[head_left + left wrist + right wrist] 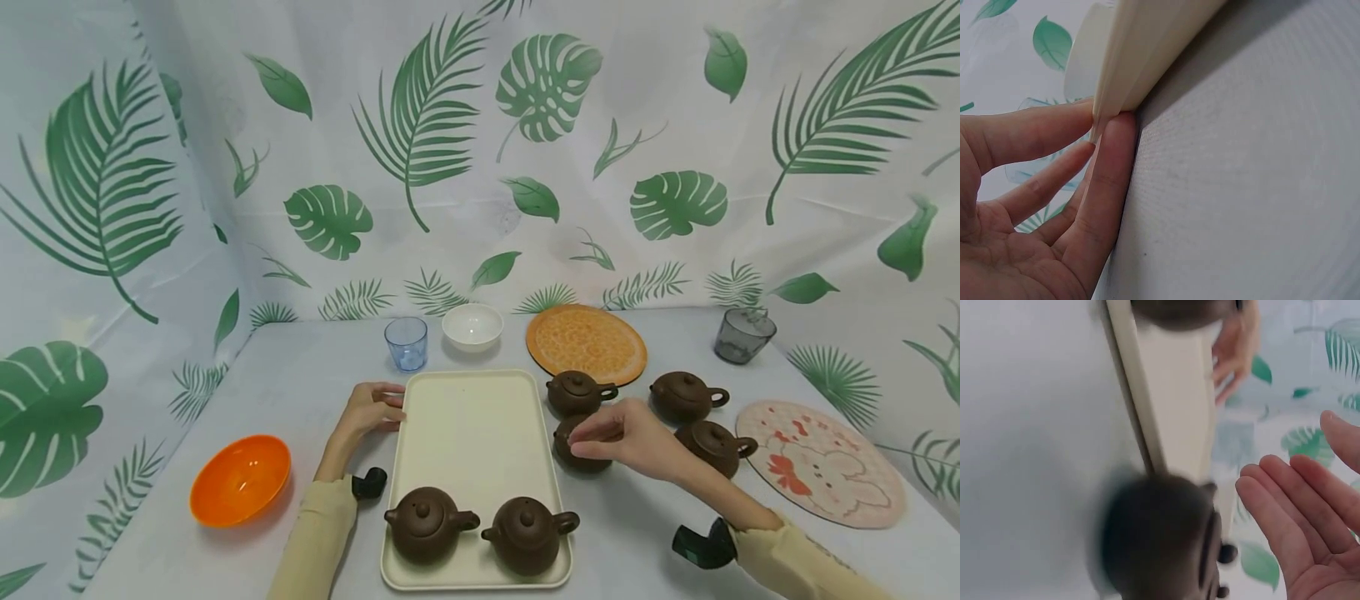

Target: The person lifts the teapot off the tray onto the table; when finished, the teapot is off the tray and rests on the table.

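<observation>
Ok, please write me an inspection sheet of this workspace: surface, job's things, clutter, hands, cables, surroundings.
Surface: pale table.
Job's things: cream tray with two brown teapots at its near end; four more teapots beside its right edge, one under the right hand.
Clutter: orange bowl, white bowl, blue cup, grey cup, two round mats.
Hands: left hand touches the tray's left rim; right hand open over a teapot.
Cables: nothing seen.
Surroundings: leaf-print curtain.

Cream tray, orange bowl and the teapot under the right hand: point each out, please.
cream tray (468, 425): head view, on its bare floor.
orange bowl (240, 479): head view, on its inner hollow.
teapot under the right hand (573, 457): head view, on its visible left flank, beside the tray's right rim.
</observation>
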Action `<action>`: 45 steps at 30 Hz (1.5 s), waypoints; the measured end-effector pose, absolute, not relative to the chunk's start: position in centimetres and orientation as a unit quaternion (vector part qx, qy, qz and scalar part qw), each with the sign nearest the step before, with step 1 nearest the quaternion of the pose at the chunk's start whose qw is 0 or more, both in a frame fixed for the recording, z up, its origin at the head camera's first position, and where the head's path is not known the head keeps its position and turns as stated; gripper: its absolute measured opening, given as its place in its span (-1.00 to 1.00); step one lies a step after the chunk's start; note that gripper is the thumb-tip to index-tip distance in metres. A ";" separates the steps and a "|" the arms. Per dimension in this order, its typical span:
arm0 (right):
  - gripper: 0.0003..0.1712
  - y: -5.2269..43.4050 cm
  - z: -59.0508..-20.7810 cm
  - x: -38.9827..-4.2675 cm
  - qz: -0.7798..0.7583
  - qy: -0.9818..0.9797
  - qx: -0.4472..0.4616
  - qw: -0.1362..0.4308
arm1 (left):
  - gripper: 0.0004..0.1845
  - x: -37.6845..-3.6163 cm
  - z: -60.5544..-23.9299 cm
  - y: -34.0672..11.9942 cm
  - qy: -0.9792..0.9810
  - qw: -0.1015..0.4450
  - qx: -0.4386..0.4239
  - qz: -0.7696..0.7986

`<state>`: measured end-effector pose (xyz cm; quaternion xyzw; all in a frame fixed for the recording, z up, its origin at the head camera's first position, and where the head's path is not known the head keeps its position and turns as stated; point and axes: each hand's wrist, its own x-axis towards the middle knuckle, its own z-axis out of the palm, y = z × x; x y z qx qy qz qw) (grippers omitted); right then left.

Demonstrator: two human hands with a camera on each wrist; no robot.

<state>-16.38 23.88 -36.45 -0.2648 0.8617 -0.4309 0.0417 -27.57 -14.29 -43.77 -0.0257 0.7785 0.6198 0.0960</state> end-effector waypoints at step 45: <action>-0.78 21.4 -40.6 -11.7 -0.462 0.834 -0.296 0.059 | -0.48 -25.5 -40.5 -13.7 0.773 0.110 -0.010 0.624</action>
